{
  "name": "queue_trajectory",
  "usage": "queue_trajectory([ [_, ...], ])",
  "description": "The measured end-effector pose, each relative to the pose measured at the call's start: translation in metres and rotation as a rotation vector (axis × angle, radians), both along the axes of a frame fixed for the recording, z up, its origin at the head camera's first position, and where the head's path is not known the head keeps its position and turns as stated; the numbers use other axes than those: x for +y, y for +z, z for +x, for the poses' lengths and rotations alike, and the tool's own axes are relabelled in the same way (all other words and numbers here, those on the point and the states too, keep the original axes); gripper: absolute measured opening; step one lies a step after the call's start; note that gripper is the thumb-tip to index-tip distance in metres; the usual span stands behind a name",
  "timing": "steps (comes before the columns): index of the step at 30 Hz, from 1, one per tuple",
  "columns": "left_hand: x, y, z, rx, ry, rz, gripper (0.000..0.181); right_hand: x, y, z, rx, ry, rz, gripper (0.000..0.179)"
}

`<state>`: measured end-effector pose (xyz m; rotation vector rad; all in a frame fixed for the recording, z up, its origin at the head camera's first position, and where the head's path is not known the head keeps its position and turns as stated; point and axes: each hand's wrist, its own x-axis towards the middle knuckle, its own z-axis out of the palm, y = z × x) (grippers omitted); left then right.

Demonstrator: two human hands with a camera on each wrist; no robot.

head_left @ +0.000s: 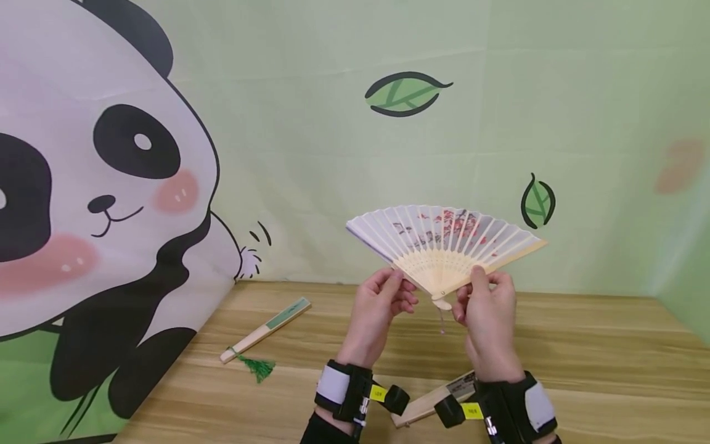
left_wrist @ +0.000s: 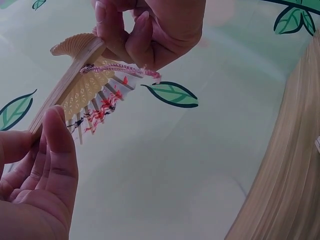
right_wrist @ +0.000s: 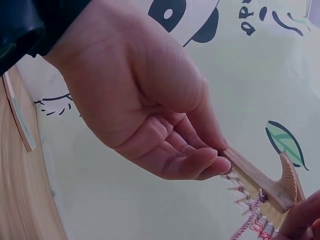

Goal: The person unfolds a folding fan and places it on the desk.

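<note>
Black wrist straps (head_left: 345,390) are showing nearest the head camera, each carrying a small camera that is pointing toward the fingers. Beyond them, an open fan (head_left: 438,243) is standing spread in the air above the desk (head_left: 599,364), its pivot pointing down and its pale leaf, printed with red blossom, fanning upward. Both hands are holding it: the left hand (head_left: 379,308) is pinching the left outer stick between thumb and fingers, and the right hand (head_left: 490,317) is pinching the right one, the remaining fingers curling loosely. Each hand is gripping low, near the pivot, presumably because the two stiff outer sticks are governing how wide the folds are lying. A pink-and-white cord (left_wrist: 117,68) is hanging from the pivot, free of both hands.

On the desk to the left, a closed fan (head_left: 269,328) is lying aslant, its green tassel (head_left: 261,369) spilling beside its lower end, probably set aside to leave the middle free. Another closed fan (head_left: 424,406) is lying nearer, partly hidden by the right wrist. Behind everything, a pale green backdrop (head_left: 566,105) is carrying a printed panda (head_left: 188,148) and leaves.
</note>
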<state>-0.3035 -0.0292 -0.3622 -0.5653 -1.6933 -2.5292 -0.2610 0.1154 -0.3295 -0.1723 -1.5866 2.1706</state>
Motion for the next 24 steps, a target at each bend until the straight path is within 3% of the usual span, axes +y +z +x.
queue_trajectory([
  [24,0.0007,0.0012,0.0012,0.011,-0.002,0.011,0.021,-0.0001,-0.0003,-0.0014,0.032,-0.017,-0.023,0.016],
])
